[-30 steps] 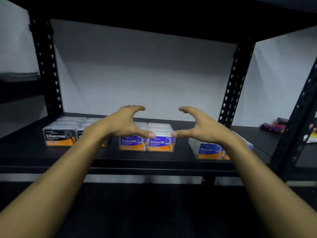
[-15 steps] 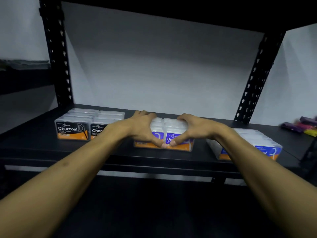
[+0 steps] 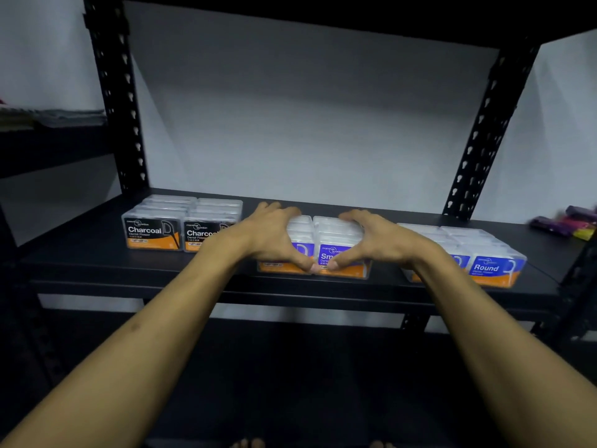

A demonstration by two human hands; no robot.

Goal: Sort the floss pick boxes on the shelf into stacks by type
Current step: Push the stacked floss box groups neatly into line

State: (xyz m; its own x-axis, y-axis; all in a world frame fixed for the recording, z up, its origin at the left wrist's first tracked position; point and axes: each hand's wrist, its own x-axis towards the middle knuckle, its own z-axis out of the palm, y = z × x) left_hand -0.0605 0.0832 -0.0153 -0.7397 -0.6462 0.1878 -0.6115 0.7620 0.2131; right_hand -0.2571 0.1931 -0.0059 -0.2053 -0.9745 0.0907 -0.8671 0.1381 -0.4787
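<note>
Three groups of clear floss pick boxes stand on the black shelf. The black-labelled Charcoal boxes are at the left, the purple Smooth boxes in the middle and the blue Round boxes at the right. My left hand cups the left side of the Smooth group. My right hand cups its right side. Fingers curl over the tops and both thumbs press the front labels, their tips nearly meeting. Part of the Smooth labels is hidden by my hands.
Black perforated posts rise at the back left and back right. The upper shelf board hangs overhead. Small purple, pink and yellow items lie on the neighbouring shelf at far right. A lower shelf sits in the dark below.
My hands came down from hovering in front of the Smooth boxes and closed around the group from both sides. The view moved closer and a little left.
</note>
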